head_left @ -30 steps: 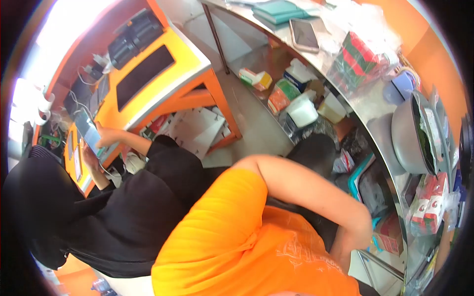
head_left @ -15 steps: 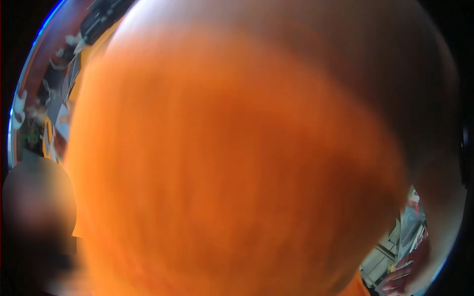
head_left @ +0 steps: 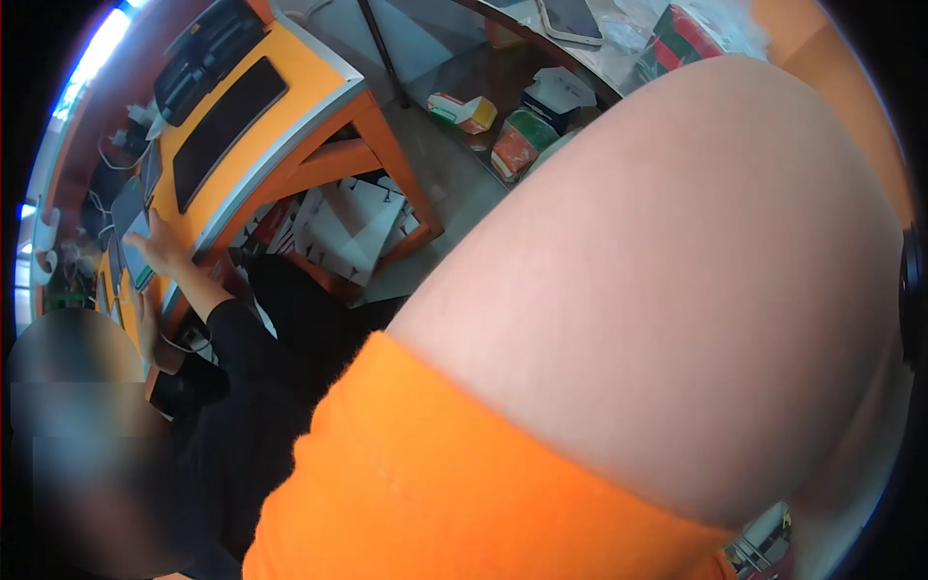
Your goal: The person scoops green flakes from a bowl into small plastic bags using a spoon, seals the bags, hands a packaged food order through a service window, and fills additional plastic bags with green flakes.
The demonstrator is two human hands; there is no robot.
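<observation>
Table: mostly hidden behind bare arm
Hands: out of view; cannot tell opening or hold
Phone: top cut off; beyond arm, place relative to hands unclear

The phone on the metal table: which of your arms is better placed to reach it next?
Left, as far as I can judge: the bare arm from the orange sleeve looks like the left, and is raised toward the phone. Neither of my hands shows clearly, so its fingers' readiness is uncertain.
</observation>
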